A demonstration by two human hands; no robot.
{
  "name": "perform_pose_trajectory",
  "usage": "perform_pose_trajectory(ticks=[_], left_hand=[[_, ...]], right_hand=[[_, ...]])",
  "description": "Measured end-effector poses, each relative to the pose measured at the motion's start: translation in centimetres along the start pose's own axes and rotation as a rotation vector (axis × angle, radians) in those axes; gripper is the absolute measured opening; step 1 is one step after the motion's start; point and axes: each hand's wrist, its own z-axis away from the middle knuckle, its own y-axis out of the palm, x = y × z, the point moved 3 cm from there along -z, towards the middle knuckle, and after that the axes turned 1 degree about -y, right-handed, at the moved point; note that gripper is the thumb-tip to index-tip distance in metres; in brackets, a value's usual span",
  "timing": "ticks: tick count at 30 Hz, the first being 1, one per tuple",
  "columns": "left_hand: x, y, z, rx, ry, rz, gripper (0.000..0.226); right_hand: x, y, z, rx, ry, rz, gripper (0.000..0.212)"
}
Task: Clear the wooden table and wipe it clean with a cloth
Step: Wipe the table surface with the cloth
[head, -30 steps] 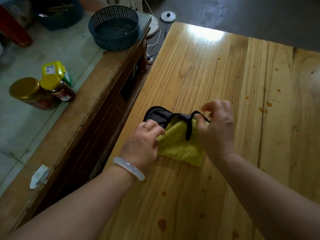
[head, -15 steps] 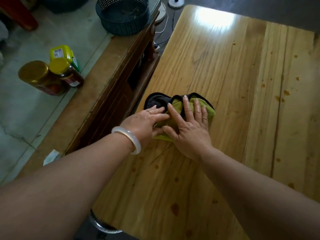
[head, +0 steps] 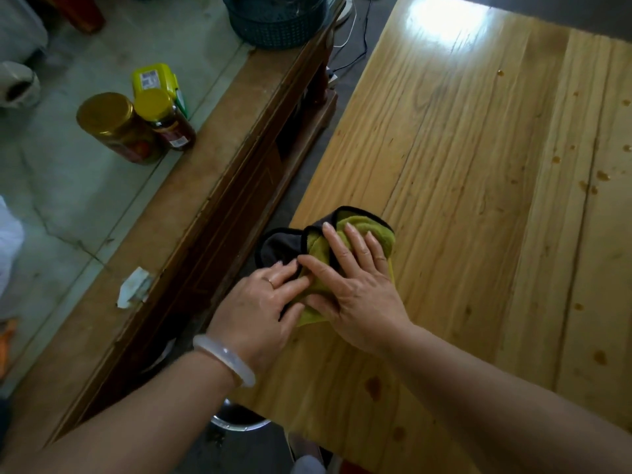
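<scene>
A folded cloth [head: 379, 230], yellow-green on one side and dark grey with black trim on the other, lies at the left edge of the wooden table [head: 472, 172]. My right hand [head: 355, 285] lies flat on top of it with straight fingers spread. My left hand [head: 260, 302], with a pale bangle on the wrist, rests beside it, its fingers flat on the cloth's near left part. Brown sticky drops [head: 600, 176] dot the table's right side, and larger spots [head: 374, 386] lie near the front edge.
Left of the table stands a darker wooden cabinet [head: 191, 213] with a glass top. On it are two jars with gold and yellow lids [head: 133, 128], a yellow box [head: 154, 78] and a dark mesh basket [head: 277, 22]. A narrow gap separates cabinet and table.
My right hand let go of the cloth's black edge and laid flat on the cloth. Both hands and cloth now sit slightly nearer the table's left edge.
</scene>
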Motion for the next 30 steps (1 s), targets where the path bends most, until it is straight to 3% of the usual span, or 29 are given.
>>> perform_pose_trajectory(ticks=[3,8,14,22,25,30], left_hand=[[-1.2,1.1,2.8,-0.067,-0.003,0.005,0.046],[-4.2,3.9,6.6,-0.034,0.028,0.073,0.038],[-7.1,4.9,4.4,-0.044,0.090,0.130,0.017],[-7.9,3.4,-2.6,-0.183,-0.016,0.206,0.024],[-8.4,4.2,-0.9,-0.150,-0.065,0.211,0.034],[-10.0,7.4,4.8,-0.070,0.018,0.230,0.050]], right_hand=[[0.6,0.6,2.4,0.025,-0.076,-0.012,0.051],[0.3,1.3,7.2,0.073,-0.211,-0.027,0.040],[-2.8,0.6,8.5,0.116,-0.339,-0.005,0.041],[-6.5,-1.5,4.7,-0.015,-0.097,-0.022,0.043],[-5.3,-1.6,5.8,-0.007,-0.069,-0.071,0.043],[-3.5,-1.1,11.5,0.116,-0.144,-0.096,0.052]])
